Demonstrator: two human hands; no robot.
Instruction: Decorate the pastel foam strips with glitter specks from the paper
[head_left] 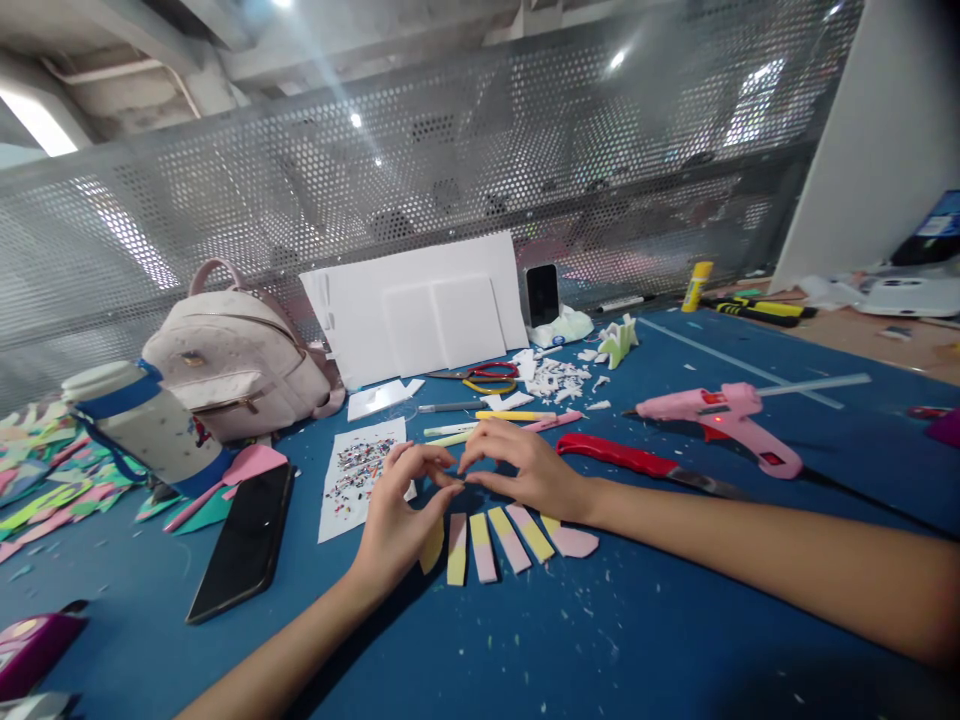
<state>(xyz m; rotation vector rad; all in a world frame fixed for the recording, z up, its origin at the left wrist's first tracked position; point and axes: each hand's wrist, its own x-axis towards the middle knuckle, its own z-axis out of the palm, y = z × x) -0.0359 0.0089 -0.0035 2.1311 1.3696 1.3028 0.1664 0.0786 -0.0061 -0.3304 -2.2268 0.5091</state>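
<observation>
My left hand [405, 515] and my right hand [529, 470] meet above a fan of foam strips. Thumb and fingers of each are drawn together in a pinch, their tips almost touching. Whatever lies between the fingertips is too small to make out. Just below them, several pink-and-yellow strips [484, 550] are laid side by side on the blue table [570, 640]. A rounded pink piece [576, 542] ends the row by my right wrist, and a yellow piece [433, 547] is partly covered by my left thumb. Left of my hands, a white sheet [341, 500] bears many tiny coloured bits.
A pink glue gun [709, 408] and a red-handled knife [619, 455] lie right of my hands. Behind are scissors [487, 375], white scraps [556, 380] and a white board [360, 320]. A phone [244, 540], bottle [154, 430] and backpack [232, 350] are at left.
</observation>
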